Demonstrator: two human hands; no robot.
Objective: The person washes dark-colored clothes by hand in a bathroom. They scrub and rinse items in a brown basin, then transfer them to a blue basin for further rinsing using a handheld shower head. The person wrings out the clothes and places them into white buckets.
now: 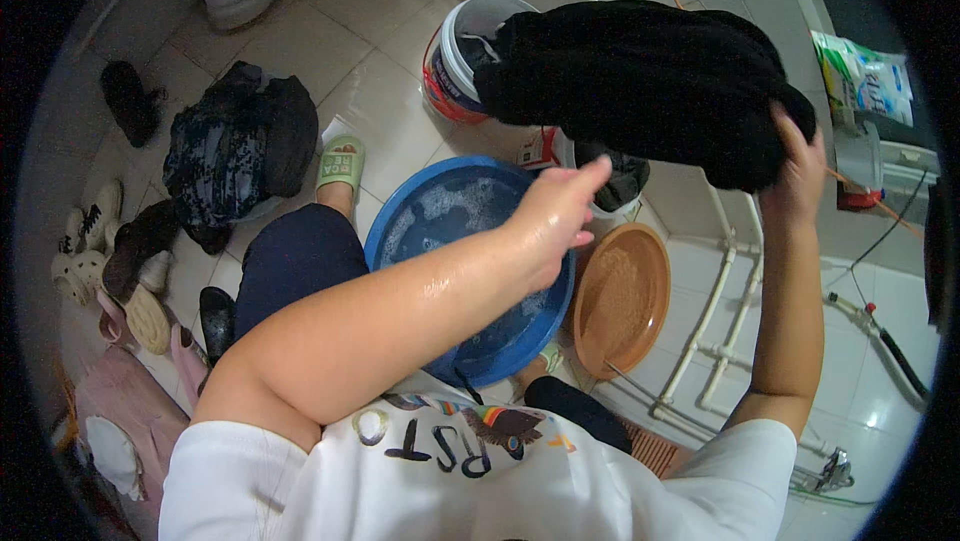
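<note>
My right hand point(797, 169) is raised at the right and grips one end of a thick, dark black garment point(640, 81). The cloth stretches leftward from that hand, and its far end is at the rim of a white bucket point(480, 16). What kind of garment it is cannot be made out. My left hand point(568, 216) looks wet and hovers over the right side of a blue basin point(395, 209) of sudsy water. Its thumb and fingers are apart, and nothing is in them. My left forearm hides part of the basin.
Right of the blue basin stands an orange-brown basin point(622, 296), below a second bucket point(543, 148) with dark cloth. A heap of dark clothes point(240, 146) lies on the left, with several shoes point(100, 216) nearby. White pipes point(720, 311) run along the tiled wall at right.
</note>
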